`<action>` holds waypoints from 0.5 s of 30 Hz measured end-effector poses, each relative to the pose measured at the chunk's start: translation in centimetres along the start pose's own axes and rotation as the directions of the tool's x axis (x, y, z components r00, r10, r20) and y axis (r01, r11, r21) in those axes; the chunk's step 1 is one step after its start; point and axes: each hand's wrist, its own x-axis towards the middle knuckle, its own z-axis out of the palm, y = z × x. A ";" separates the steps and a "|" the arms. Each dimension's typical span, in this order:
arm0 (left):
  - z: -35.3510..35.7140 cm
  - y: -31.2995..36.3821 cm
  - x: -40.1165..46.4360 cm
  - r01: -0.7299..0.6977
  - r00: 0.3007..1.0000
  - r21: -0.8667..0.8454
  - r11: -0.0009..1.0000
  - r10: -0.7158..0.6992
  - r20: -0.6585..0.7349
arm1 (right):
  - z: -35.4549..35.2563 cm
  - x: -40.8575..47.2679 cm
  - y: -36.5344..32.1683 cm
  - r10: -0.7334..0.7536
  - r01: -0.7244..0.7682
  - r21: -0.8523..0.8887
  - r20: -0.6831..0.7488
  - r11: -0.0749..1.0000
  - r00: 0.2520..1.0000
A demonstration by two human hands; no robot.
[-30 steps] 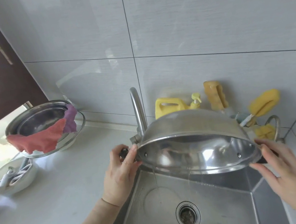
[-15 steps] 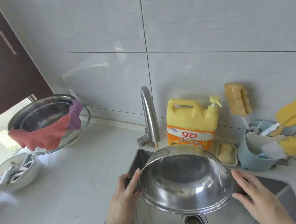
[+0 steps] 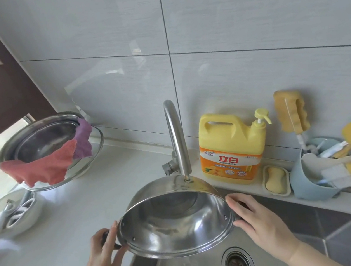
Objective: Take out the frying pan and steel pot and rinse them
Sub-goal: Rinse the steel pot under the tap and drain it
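Left hand [image 3: 101, 252] and right hand [image 3: 256, 221] each grip opposite handles, forearms angled inward.

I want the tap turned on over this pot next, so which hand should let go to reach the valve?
Left hand, probably: the tap's valve sits on the left side of the spout, nearer to it than to the right hand.

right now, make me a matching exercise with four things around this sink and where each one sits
Things:
1. steel pot
2. detergent bottle
3. red cloth
4. soap bar

Places:
A. draped over the rim of the steel bowl on the counter
B. in a small dish beside the blue holder
C. held tilted over the sink in both hands
D. upright against the wall, right of the faucet

Pairs: 1-C, 2-D, 3-A, 4-B
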 end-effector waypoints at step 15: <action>5.6 4.5 3.6 -0.080 0.985 -0.030 0.996 0.083 0.150 | -4.7 -4.9 3.1 0.148 -0.153 -0.023 -0.141 0.988 0.979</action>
